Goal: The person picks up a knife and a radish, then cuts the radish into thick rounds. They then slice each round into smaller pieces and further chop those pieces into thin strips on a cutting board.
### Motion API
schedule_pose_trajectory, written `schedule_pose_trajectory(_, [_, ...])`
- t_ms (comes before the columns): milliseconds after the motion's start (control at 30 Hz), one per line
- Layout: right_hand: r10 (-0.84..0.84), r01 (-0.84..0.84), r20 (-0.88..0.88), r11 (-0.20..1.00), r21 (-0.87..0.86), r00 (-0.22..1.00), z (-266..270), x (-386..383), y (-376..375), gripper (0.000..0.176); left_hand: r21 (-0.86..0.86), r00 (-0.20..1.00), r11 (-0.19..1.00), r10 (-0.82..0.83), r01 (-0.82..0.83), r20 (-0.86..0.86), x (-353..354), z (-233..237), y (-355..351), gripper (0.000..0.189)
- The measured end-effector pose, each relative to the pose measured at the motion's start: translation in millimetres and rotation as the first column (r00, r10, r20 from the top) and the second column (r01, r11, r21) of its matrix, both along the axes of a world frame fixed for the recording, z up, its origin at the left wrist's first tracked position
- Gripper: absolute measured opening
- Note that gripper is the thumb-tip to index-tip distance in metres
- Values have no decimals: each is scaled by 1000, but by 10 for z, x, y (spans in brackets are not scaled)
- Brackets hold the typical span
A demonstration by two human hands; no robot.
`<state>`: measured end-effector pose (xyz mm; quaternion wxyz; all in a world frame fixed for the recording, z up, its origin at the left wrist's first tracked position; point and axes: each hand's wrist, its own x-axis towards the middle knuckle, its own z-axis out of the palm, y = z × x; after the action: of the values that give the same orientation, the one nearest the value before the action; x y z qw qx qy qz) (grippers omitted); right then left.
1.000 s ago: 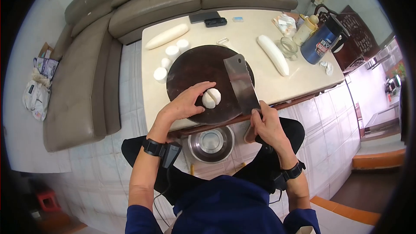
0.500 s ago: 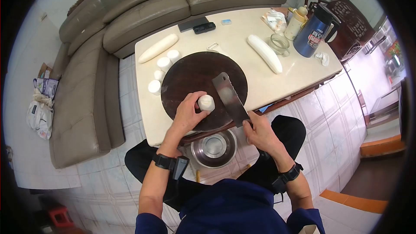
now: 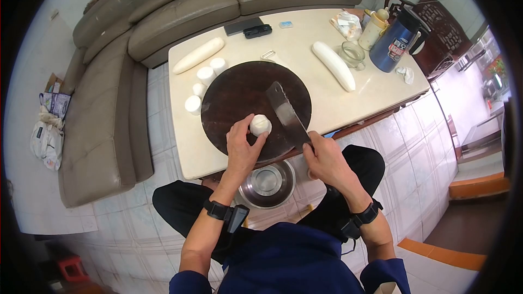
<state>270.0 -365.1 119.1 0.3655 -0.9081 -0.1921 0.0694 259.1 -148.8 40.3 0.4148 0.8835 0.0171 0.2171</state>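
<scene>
My left hand (image 3: 243, 144) grips a short white radish piece (image 3: 260, 125) on the front part of the round dark cutting board (image 3: 234, 95). A cleaver (image 3: 289, 115) is in my right hand (image 3: 326, 159), its broad blade over the board's right side, apart from the piece. Several white cut pieces (image 3: 206, 75) stand along the board's left edge. A long white radish (image 3: 199, 55) lies behind them, and another long radish (image 3: 333, 66) lies to the right of the board. Behind the board is a peeler (image 3: 268, 55).
On the cream table (image 3: 188, 152) are a glass mug (image 3: 352, 54), a blue thermos (image 3: 393, 43), a yellowish bottle (image 3: 373, 30), crumpled tissue (image 3: 405, 74) and a black case (image 3: 257, 31). A steel bowl (image 3: 246, 192) sits below the table's front edge. A grey sofa (image 3: 185, 13) stands behind.
My left hand has shifted slightly right and turned around the radish piece. The cleaver has tilted a little, and my right hand has moved slightly up. The view has shifted slightly.
</scene>
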Motion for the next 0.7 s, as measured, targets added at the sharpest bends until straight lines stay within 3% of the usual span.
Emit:
schedule_pose_trajectory(167, [72,-65,130,996,-54,989,-121,-64,131,16,28,996,1000,-13,10,84,27,-55,17,51])
schedule_pose_trajectory(333, [83,-75,143,995,-60,986,-94,-68,170,14,-13,999,1000,-4,4,33,12,-28,0,48])
schedule_pose_trajectory(700, [125,-104,166,986,-127,978,270,-113,255,16,-23,987,1000,13,-9,160,19,-68,5,42])
